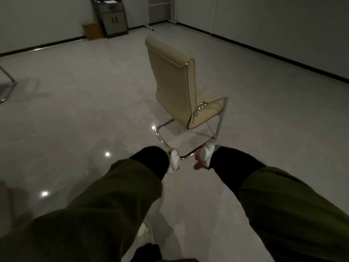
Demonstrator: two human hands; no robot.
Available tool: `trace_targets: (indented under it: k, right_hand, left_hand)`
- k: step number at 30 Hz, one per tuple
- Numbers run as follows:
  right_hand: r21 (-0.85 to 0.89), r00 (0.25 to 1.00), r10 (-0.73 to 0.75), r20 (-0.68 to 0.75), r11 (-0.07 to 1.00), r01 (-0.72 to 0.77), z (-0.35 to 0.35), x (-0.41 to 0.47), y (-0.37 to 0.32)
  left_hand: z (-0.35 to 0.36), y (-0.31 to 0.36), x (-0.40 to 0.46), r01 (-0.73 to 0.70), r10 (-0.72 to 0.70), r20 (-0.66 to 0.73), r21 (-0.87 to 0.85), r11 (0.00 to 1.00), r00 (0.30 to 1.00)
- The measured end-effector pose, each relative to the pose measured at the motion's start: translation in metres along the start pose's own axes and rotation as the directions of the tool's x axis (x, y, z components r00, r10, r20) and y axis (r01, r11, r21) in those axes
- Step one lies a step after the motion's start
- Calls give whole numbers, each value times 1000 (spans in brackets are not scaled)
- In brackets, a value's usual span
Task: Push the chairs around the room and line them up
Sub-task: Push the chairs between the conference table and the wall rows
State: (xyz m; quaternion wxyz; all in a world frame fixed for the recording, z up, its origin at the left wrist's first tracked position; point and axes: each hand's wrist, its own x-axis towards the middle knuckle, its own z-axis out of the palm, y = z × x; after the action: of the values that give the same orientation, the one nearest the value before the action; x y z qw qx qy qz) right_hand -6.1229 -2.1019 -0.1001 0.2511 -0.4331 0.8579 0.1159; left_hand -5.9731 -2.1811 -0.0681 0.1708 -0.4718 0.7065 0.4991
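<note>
Nearest to us, two arms in olive-green sleeves over black cuffs reach forward and down across a glossy pale floor (75,114). A light-coloured shoe (144,232) shows between the sleeves at the bottom of the view.

At the ends of the arms, the left hand (174,161) and the right hand (203,156) hang low, each with a white covering across its back. From this angle we see them lined up with the near bend of the chrome frame (186,155) of a cream chair (172,82), but the hands are small and partly hidden by the coverings, so we cannot tell whether the fingers are curled round anything or loose, nor whether they touch the frame at all.

The cream chair stands upright in the middle of the floor, its tall back turned towards us and its seat facing away to the right, with a chrome armrest (217,104) on its right side and a looped sled base resting on the tiles.

At the far left edge we see part of the metal frame of a second chair (7,87), well apart from the first.

Against the back wall stand a grey cabinet (113,17) and, just beside it on the left, a brown cardboard box (92,31). A white rack on feet (160,17) stands in the far corner.
</note>
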Motion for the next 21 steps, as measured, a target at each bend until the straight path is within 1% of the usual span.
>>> trace_targets:
  k: [1,2,4,5,7,8,9,10,11,12,14,15,16,17,18,20,21]
  right_hand:
    - [11,1000,1,15,1000,-1,-9,12,-11]
    - [0,1000,-31,-2,1000,31,-13,29,-20]
    - [-15,996,-90,-1,996,90,-28,51,-41]
    - [-32,993,-117,1,993,117,-41,59,-55]
    - [-73,988,-151,-19,986,150,-53,77,-70]
    - [-64,991,-132,1,989,132,-62,87,-81]
    - [-72,992,-119,40,990,122,-70,96,-88]
    - [-23,991,-123,59,992,125,-76,107,-94]
    - [-2,988,-126,88,992,127,-84,116,-101]
    - [12,990,-120,74,993,119,-90,123,-108]
    - [18,996,-80,-48,997,81,-104,143,-118]
    - [-2,993,-78,-83,997,78,-111,150,-123]
    - [-17,994,-68,-80,998,67,-120,150,-129]
    - [-38,996,-69,-62,997,66,-126,159,-132]
    - [-36,999,-34,-39,999,33,-134,167,-135]
    - [-37,999,-17,-45,999,16,-143,182,-140]
    - [-28,999,-18,-34,999,17,-148,197,-139]
  left_hand:
    - [-17,-8,7,-35,40,41,-110,993,998]
    - [-34,-16,17,-65,70,18,-198,978,997]
    - [-65,-24,35,-118,114,-31,-302,946,993]
    - [-81,-21,40,-118,115,-29,-318,941,993]
    - [-105,-17,44,-131,140,12,-283,950,990]
    - [-124,-15,48,-125,131,13,-218,968,991]
    - [-140,-15,54,-96,100,9,-222,970,995]
    - [-155,-15,58,-101,103,-7,-240,965,995]
    - [-169,-16,65,-107,111,-5,-307,946,994]
    - [-181,-16,74,-101,104,-11,-357,928,994]
    - [-206,-9,82,-90,88,-22,-401,912,996]
    - [-216,-5,88,-93,95,-17,-424,901,995]
    - [-226,-2,95,-128,132,-19,-431,893,991]
    - [-234,1,100,-153,159,-19,-407,900,987]
    - [-243,1,111,-162,161,-35,-381,910,986]
    - [-255,9,125,-126,112,-62,-352,927,992]
    - [-261,17,135,-133,119,-66,-276,952,991]
